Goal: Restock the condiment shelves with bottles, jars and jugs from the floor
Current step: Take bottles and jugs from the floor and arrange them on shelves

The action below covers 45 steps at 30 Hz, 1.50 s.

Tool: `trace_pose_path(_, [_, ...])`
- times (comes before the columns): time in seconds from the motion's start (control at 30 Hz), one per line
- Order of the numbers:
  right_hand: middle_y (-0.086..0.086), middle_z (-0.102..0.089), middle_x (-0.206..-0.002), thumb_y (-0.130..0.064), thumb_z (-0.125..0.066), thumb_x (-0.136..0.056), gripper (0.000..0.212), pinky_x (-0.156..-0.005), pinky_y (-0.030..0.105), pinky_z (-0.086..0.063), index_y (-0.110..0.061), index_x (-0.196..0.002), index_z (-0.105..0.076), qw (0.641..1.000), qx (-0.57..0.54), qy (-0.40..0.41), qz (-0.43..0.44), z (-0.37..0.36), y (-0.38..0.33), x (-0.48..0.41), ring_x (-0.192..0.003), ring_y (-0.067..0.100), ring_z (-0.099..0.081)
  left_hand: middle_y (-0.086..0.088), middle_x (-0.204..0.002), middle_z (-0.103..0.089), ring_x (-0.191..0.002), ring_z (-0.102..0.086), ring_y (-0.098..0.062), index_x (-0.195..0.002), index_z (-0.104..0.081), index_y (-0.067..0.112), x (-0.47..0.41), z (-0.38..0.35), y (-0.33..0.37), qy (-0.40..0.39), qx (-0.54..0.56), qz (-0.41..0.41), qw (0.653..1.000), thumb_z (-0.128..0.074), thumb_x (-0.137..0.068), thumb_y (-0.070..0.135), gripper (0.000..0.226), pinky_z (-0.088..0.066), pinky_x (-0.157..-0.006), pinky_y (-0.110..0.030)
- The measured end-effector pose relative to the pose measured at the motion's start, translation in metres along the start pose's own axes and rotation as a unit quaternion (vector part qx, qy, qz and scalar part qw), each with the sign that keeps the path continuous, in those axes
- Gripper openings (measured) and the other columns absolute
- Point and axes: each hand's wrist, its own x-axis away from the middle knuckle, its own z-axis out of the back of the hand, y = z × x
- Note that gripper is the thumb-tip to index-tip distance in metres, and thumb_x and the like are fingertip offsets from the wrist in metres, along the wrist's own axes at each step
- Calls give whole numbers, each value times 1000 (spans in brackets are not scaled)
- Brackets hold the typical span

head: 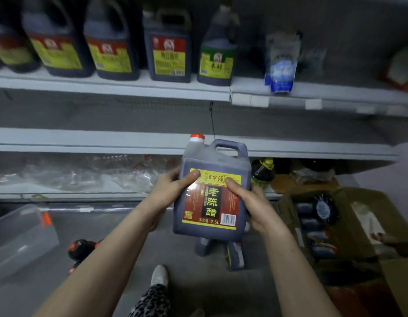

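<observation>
The dark vinegar jug (pixel 213 191) is off the floor, held upright with its long axis vertical and its red cap (pixel 197 137) top-left, just in front of the front edge of the middle shelf (pixel 107 146). The left hand (pixel 171 191) and right hand (pixel 252 202) each wrap a side, thumbs pressed on the glossy label (pixel 198 202), so the grip pinches the jug evenly. That shelf lies straight ahead of the grip; the jug is smooth boxy plastic, probably heavy.

I am watching, over the remote feed, a person who is wearing a leopard-print garment (pixel 150 303), dark blotches spreading over a pale ground, and a light-coloured shoe (pixel 159 275) with a rounded toe. Both forearms are showing bare down to the left hand (pixel 171 191) and the right hand (pixel 247 202).
</observation>
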Motion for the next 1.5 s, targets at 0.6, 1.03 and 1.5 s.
trace_pose_path(0.6, [10,-77,-104,-37,-86,-72,56,-66,30,-60,-17,-119,-62,986,-3,-37,160,-91,-150,-97,-92,28,-75,1,-104,-76,-94,-74,-20,-116,-66,29,-92,97,160,-20,1,-164,986,-76,-73,54,51,-58,-74,-25])
trace_pose_path(1.03, [5,-77,-106,-39,-86,-66,65,-65,27,-60,-23,-122,-59,961,8,-52,270,-116,-251,-134,-93,25,-75,1,-105,-76,-93,-74,-20,-120,-63,35,-140,122,250,-22,5,-266,964,-78,-67,61,61,-58,-72,-24])
trace_pose_path(1.5, [-1,-75,-113,-46,-83,-68,72,-80,29,-60,-19,-130,-59,871,65,-111,473,-136,-451,-147,-103,18,-73,7,-104,-75,-95,-73,-11,-114,-65,32,-140,121,434,48,-64,-458,885,-69,-81,50,38,-56,-71,-17])
